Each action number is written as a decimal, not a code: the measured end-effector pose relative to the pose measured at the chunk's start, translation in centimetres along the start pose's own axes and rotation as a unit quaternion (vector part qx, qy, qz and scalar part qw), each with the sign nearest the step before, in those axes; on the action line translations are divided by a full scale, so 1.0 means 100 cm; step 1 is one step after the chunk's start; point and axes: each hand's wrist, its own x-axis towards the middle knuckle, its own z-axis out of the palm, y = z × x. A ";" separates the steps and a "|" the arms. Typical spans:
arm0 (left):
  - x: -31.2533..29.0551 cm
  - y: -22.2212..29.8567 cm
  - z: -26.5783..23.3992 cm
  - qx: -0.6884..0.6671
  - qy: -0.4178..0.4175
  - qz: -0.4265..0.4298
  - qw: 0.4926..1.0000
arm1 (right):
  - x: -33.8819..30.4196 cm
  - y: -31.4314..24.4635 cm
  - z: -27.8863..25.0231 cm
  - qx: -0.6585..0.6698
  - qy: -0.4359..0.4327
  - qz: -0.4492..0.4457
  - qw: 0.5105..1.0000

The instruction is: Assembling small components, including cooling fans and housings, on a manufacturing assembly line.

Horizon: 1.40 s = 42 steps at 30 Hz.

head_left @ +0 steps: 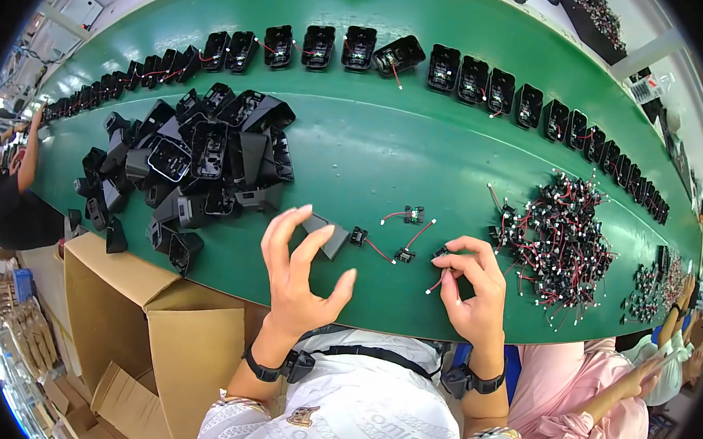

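Note:
My left hand [294, 277] is held over the near edge of the green table with fingers spread and nothing in them. Just beyond its fingertips lies a dark grey plastic housing [330, 238]. My right hand [477, 289] pinches a small black wired module [440, 253], partly hidden by the fingers, with a short red lead and white plug hanging below. Between the hands, three similar modules lie loose: one beside the housing [358, 236], one farther off [414, 215], and one nearer the middle [405, 255].
A heap of black housings [210, 148] lies at left, a pile of wired modules [562, 242] at right. Housings with modules inside form a long row [359, 47] along the far side. An open cardboard box [196, 347] stands below left. Other people sit at both sides [583, 399].

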 end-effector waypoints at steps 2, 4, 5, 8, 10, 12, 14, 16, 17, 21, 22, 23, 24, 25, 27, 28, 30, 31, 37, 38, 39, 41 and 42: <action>0.004 0.001 0.001 -0.001 -0.019 -0.011 1.000 | -0.001 -0.001 -0.002 0.017 -0.005 0.017 1.000; 0.003 0.001 0.005 -0.023 -0.055 -0.051 0.997 | -0.002 -0.003 -0.003 0.026 0.005 0.065 0.998; -0.001 -0.001 0.006 -0.024 -0.056 -0.052 0.997 | -0.003 -0.003 -0.002 0.026 0.004 0.067 0.997; -0.004 -0.004 0.007 -0.023 -0.041 -0.067 0.997 | -0.002 -0.001 0.000 0.006 0.026 0.025 0.999; -0.004 -0.002 0.004 -0.027 -0.037 -0.054 0.997 | -0.002 0.002 0.000 0.005 0.002 0.013 1.000; -0.004 0.003 0.001 -0.032 -0.033 -0.041 0.998 | -0.001 -0.003 -0.002 0.018 -0.003 0.041 0.999; -0.003 0.010 -0.004 -0.042 -0.038 -0.041 0.998 | -0.002 -0.004 -0.003 0.031 -0.008 0.070 0.997; -0.003 0.020 -0.008 -0.049 -0.078 -0.021 0.996 | -0.003 -0.001 -0.005 0.011 -0.015 0.059 0.998; -0.004 0.025 -0.009 -0.055 -0.115 0.000 0.992 | -0.005 0.001 -0.007 0.011 -0.017 0.060 0.998; -0.015 0.045 0.003 -0.137 -0.214 0.056 0.966 | -0.008 0.004 -0.006 0.025 -0.051 0.078 0.995; -0.015 0.046 0.006 -0.158 -0.233 0.058 0.958 | -0.007 0.002 -0.005 0.049 -0.041 0.102 0.993; -0.016 0.045 0.010 -0.160 -0.233 0.055 0.958 | -0.007 0.000 -0.007 0.047 -0.044 0.104 0.993; -0.019 0.044 0.016 -0.174 -0.234 0.051 0.955 | -0.007 -0.002 -0.009 0.035 -0.040 0.116 0.992; -0.019 0.042 0.020 -0.189 -0.235 0.047 0.952 | -0.008 -0.004 -0.012 0.023 -0.036 0.127 0.991; -0.018 0.041 0.021 -0.192 -0.237 0.042 0.951 | -0.009 -0.003 -0.021 0.009 -0.056 0.098 0.994; -0.020 0.041 0.023 -0.199 -0.234 0.037 0.951 | -0.011 0.001 -0.026 -0.010 -0.040 0.073 0.996; -0.022 0.038 0.024 -0.205 -0.231 0.040 0.950 | -0.018 0.005 -0.038 0.008 -0.025 0.073 0.997; -0.021 0.038 0.024 -0.211 -0.232 0.037 0.949 | -0.021 0.005 -0.044 0.023 -0.012 0.076 0.997; -0.018 0.037 0.024 -0.215 -0.222 0.030 0.951 | -0.056 0.008 -0.067 0.101 0.050 0.071 0.991; -0.019 0.036 0.025 -0.218 -0.224 0.028 0.949 | -0.060 0.007 -0.063 0.091 0.068 0.118 0.987; -0.020 0.035 0.026 -0.227 -0.224 0.033 0.947 | -0.062 0.006 -0.060 0.089 0.068 0.121 0.986; -0.019 0.034 0.026 -0.237 -0.225 0.036 0.945 | -0.066 0.009 -0.056 0.029 0.129 0.197 0.972; -0.017 0.034 0.025 -0.246 -0.229 0.043 0.941 | -0.071 0.011 -0.056 0.033 0.137 0.215 0.966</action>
